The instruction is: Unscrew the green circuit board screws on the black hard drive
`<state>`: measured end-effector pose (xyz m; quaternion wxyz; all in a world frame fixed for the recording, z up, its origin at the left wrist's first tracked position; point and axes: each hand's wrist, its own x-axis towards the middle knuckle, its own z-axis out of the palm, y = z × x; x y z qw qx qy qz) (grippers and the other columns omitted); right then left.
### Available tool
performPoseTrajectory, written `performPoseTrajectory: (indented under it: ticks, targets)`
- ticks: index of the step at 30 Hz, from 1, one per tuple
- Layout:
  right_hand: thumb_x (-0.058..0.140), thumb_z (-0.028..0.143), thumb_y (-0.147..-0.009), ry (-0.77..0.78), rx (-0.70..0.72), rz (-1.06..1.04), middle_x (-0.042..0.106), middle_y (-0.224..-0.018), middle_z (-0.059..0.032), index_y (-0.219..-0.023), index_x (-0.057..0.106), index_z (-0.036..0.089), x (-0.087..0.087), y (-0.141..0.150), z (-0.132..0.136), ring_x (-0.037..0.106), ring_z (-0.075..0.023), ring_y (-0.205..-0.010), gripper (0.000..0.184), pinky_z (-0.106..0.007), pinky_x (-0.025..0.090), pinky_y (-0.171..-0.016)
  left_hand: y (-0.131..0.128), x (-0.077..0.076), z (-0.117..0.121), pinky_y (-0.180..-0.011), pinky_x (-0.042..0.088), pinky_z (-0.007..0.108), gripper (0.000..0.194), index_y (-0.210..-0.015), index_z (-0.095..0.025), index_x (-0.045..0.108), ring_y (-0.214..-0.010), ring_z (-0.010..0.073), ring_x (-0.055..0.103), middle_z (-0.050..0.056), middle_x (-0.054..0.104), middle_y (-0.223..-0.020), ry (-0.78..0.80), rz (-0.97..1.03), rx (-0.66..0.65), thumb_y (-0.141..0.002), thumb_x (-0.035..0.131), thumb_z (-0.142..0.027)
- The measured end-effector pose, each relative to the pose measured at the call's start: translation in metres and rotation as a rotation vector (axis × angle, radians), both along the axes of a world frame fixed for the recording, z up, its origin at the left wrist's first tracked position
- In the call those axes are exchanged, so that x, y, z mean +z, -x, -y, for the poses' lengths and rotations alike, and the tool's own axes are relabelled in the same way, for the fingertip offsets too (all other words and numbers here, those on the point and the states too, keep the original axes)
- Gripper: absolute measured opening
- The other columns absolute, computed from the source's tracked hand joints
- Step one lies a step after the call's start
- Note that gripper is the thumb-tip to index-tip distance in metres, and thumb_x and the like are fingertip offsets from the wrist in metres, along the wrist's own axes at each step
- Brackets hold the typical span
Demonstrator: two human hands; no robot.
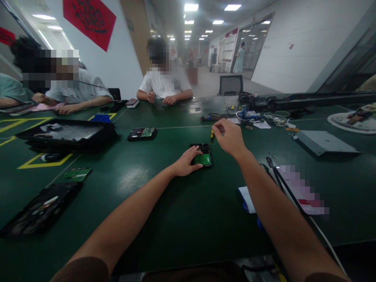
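Note:
A hard drive (205, 159) with a green circuit board facing up lies flat on the table ahead of me. My left hand (188, 161) grips it from the left, thumb on the near side and fingers across its far part. Just right of the drive, my right hand (229, 135) is raised a little above the table. Its thumb and fingers are pinched round a small screwdriver (212, 135) with a yellow and black handle, which points down. The screwdriver's tip is too small to make out.
Another hard drive (142, 133) lies to the left, near a black tray (70, 135). A dark casing (44, 207) and green board (78, 174) are near left. At right are a grey metal box (326, 141), cables (249, 115) and a power strip. Co-workers sit across the table.

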<state>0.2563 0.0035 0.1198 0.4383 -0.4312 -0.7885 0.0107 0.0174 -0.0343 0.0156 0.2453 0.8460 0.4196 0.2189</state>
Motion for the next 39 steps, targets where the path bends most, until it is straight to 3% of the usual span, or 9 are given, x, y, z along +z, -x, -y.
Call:
performPoseTrajectory:
  ticks: [18,24,32,39]
  targets:
    - [0.060,0.026,-0.095,0.010,-0.012,0.012,0.072,-0.096,-0.0093,-0.099,0.065,0.021,0.0015,0.0006,0.0022,0.067,-0.0258,-0.091,0.008,-0.042,0.051,-0.087,0.0005,-0.0051,-0.0028,-0.133,0.016,0.056,0.066,-0.150,-0.021,0.050,-0.164,0.0331,0.014,0.015,0.025,-0.174,-0.014,0.003,-0.005,-0.093,0.069,-0.049]
    - [0.064,0.028,-0.094,0.008,-0.036,-0.037,0.072,-0.092,-0.0074,-0.092,0.060,0.022,0.0007,0.0014,0.0022,0.067,-0.0232,-0.082,0.007,-0.039,0.052,-0.080,-0.0004,-0.0019,-0.0001,-0.133,0.015,0.057,0.065,-0.149,-0.022,0.051,-0.164,0.0333,0.014,0.014,0.024,-0.174,-0.004,0.003,0.005,-0.093,0.069,-0.047]
    - [0.063,0.027,-0.093,-0.010,-0.017,-0.005,0.072,-0.094,-0.0087,-0.095,0.064,0.022,0.0011,0.0005,0.0014,0.067,-0.0250,-0.089,0.005,-0.041,0.053,-0.085,0.0003,-0.0035,-0.0017,-0.133,0.016,0.057,0.065,-0.149,-0.022,0.051,-0.164,0.0334,0.015,0.015,0.025,-0.174,-0.017,0.014,-0.004,-0.092,0.070,-0.047]
    - [0.067,0.029,-0.091,0.023,-0.029,-0.059,0.072,-0.091,-0.0077,-0.092,0.061,0.023,-0.0016,0.0009,-0.0012,0.067,-0.0238,-0.082,0.009,-0.040,0.054,-0.079,0.0003,-0.0044,-0.0017,-0.132,0.016,0.058,0.065,-0.150,-0.023,0.049,-0.164,0.0331,0.016,0.014,0.025,-0.174,-0.014,0.007,0.004,-0.092,0.070,-0.046]
